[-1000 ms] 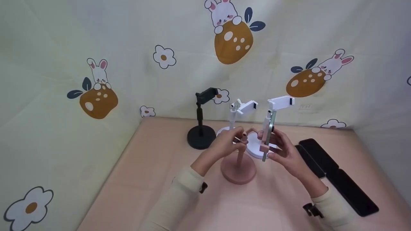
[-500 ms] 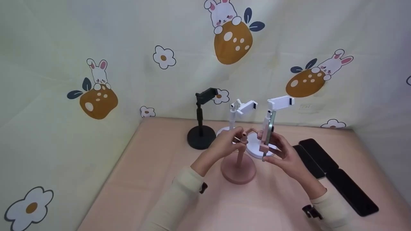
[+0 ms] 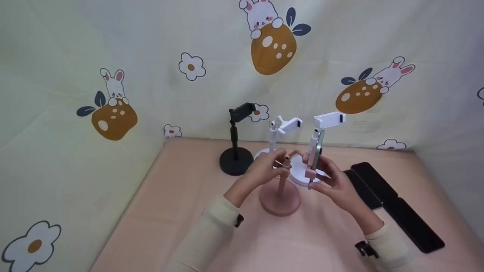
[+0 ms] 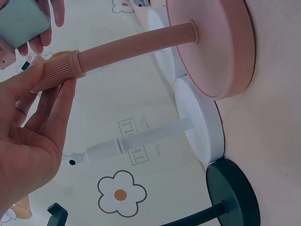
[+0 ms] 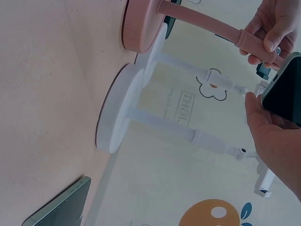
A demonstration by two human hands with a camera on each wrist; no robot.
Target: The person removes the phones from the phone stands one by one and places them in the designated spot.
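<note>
A pink phone stand [image 3: 280, 200] stands upright on the table. My left hand [image 3: 264, 168] pinches the ribbed collar [image 4: 59, 71] near the top of its pole, thumb on one side and fingers on the other. A smartphone [image 3: 319, 145] with a pale green edge sits on end in the stand's pink clamp [image 3: 310, 173]. My right hand [image 3: 334, 181] holds this phone, with the thumb at its lower end and the fingers behind it. In the right wrist view, part of the phone's dark screen [image 5: 288, 92] shows above that palm.
Behind the pink stand are two white phone stands [image 3: 329, 120] [image 3: 290, 126] and a black one [image 3: 236, 161], their clamps without phones. Several dark phones [image 3: 414, 225] lie flat on the pink table [image 3: 151, 226] at the right. A patterned cloth [image 3: 211, 30] rises behind.
My right thumb has moved down and left onto the phone's lower end. The left hand and the pink stand stay in place, while the head view shifts slightly.
</note>
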